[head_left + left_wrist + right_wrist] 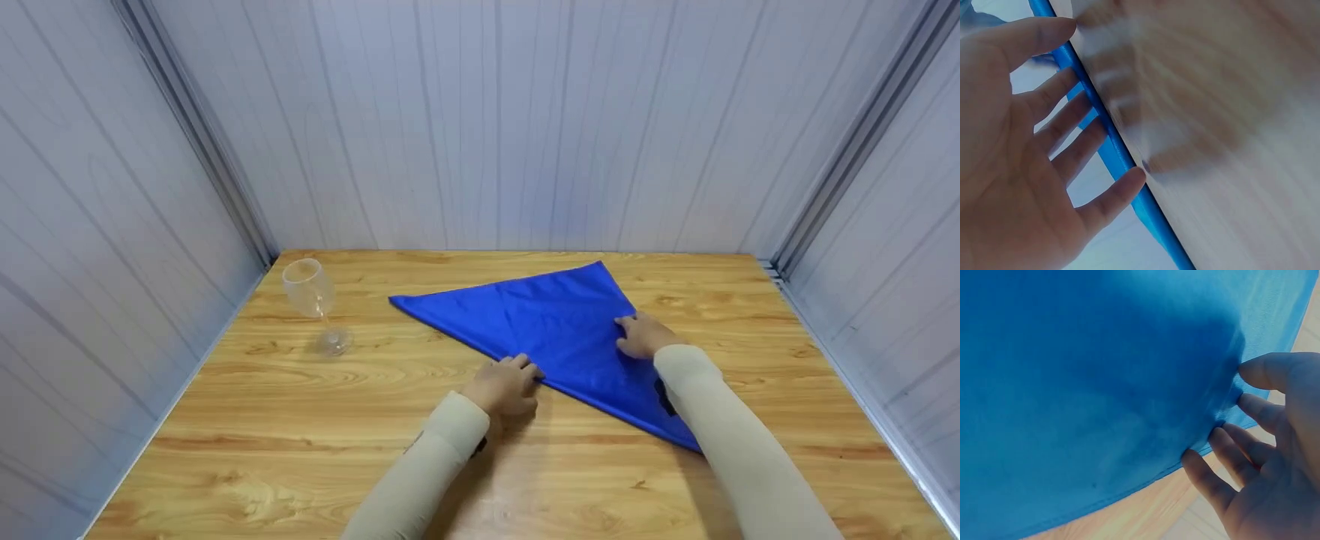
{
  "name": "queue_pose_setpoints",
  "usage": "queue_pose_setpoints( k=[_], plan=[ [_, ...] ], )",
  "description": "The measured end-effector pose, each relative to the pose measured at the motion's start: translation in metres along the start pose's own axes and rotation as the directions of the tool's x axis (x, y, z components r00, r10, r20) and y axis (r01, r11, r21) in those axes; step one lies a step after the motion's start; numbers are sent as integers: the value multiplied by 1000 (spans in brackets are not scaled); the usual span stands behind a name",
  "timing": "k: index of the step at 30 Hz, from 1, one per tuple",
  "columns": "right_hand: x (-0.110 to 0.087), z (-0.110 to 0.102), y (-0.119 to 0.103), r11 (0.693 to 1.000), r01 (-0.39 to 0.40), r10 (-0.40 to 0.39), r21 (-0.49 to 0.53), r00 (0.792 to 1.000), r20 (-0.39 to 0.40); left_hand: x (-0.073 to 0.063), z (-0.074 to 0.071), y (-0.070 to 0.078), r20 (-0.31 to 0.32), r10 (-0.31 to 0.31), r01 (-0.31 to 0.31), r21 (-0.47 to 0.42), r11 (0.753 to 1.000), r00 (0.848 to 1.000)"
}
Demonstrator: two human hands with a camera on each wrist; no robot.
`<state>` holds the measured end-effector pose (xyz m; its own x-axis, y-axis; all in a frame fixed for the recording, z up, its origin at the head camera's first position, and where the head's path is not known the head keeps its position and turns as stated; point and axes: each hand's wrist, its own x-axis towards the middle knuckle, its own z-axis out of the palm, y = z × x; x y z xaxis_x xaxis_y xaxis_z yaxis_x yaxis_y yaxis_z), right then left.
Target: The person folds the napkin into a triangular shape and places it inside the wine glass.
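A blue cloth (547,322), folded into a triangle, lies flat on the wooden table with its long folded edge toward me. My left hand (506,386) rests at the middle of that edge. In the left wrist view its fingers (1072,152) are spread and fairly straight, the tips touching the rolled fold (1120,146). Near the right side of the cloth, my right hand (643,335) touches the top layer. The right wrist view shows its slightly bent fingertips (1219,436) pressing on the cloth beside its stitched edge (1129,492), pinching nothing visible.
A clear wine glass (307,289) stands upright at the table's left, apart from the cloth. Pale panelled walls (480,120) enclose the table (300,457) at the back and both sides.
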<state>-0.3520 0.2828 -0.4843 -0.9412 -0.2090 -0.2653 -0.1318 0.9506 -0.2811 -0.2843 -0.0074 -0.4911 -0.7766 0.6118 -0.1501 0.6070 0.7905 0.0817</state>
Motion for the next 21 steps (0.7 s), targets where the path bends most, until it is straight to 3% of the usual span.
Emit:
queue_pose_setpoints(
  k=[7, 21],
  plan=[
    [0, 1, 0, 1000, -16, 16, 11, 1000, -4, 4, -2, -8, 28, -55, 58, -84, 995, 998],
    [-3, 0, 3, 999, -26, 26, 19, 1000, 5, 12, -10, -14, 43, -151, 154, -95, 983, 988]
  ],
)
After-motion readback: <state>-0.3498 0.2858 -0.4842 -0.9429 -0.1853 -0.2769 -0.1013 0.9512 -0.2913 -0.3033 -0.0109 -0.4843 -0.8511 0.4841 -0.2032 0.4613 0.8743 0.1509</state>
